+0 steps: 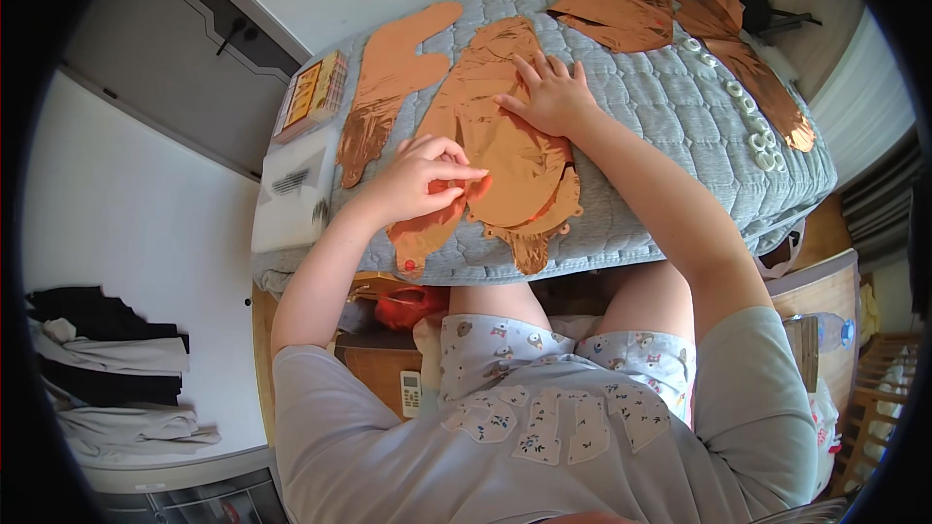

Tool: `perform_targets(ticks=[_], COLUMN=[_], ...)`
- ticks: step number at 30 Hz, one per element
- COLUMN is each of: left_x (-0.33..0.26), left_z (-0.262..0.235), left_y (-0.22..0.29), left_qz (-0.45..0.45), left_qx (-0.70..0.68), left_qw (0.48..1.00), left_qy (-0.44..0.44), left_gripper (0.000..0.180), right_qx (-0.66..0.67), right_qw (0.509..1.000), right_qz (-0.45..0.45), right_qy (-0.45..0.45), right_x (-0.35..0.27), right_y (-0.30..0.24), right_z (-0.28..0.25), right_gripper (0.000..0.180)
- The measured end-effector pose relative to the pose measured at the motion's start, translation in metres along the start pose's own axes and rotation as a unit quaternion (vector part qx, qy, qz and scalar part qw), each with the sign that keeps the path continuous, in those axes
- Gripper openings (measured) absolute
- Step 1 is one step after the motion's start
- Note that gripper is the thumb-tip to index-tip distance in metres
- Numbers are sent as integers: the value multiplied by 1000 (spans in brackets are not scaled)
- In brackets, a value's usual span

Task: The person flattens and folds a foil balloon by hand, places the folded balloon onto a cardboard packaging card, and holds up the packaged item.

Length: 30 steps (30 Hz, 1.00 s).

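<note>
Handling a flat copper-coloured foil shape (515, 189) at 12 o'clock, as reckoned from the bed's near edge, the seated person rests the right hand (550, 97) on it, fingers spread and grasping nothing. The left hand (422, 178) is closed to a thumb-and-finger pinch, seemingly on a reddish foil edge, the exact hold being hidden.

Progress appears early: the pieces are laid out, but a hooked foil piece (393, 73) (11 o'clock), a folded foil sheet (621, 17) (1 o'clock) and a creased foil strip (755, 68) (2 o'clock) all lie flat, with white rings (747, 107) beside the strip, unhandled.

Surface: a bed (670, 112) with a grey quilted mattress, carrying a white packet (293, 199) at 10 o'clock.

Room: a grey door (189, 29) between 10 and 11; clothes (112, 369) between 8 and 9; a remote control (411, 395) at 7.
</note>
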State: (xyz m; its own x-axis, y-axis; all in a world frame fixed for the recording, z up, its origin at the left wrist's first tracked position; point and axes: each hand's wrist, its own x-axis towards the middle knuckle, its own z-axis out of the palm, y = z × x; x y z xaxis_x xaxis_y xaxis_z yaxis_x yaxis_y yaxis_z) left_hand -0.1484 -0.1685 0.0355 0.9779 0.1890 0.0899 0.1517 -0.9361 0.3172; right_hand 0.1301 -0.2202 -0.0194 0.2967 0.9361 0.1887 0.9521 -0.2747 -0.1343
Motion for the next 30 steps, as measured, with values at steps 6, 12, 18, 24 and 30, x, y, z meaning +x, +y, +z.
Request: perform_targets(ticks=[6, 12, 18, 24, 30], left_x=[5, 23, 49, 50, 41], left_z=[6, 1, 19, 37, 40], left_y=[-3, 16, 27, 21, 22], left_qz=[65, 75, 126, 90, 67], left_qx=[58, 38, -35, -152, -115], left_qw=[995, 984, 982, 984, 987], left_qy=[55, 159, 136, 38, 88], left_gripper=[32, 26, 26, 35, 43], right_qx=[6, 0, -1, 9, 13], right_qw=[1000, 1000, 1000, 1000, 1000], right_qz=[-3, -5, -5, -5, -8], right_qy=[-1, 2, 7, -4, 10], right_x=[0, -1, -1, 1, 1], right_y=[-2, 0, -1, -1, 2], right_z=[-1, -1, -1, 0, 3], right_gripper=[94, 89, 88, 93, 94])
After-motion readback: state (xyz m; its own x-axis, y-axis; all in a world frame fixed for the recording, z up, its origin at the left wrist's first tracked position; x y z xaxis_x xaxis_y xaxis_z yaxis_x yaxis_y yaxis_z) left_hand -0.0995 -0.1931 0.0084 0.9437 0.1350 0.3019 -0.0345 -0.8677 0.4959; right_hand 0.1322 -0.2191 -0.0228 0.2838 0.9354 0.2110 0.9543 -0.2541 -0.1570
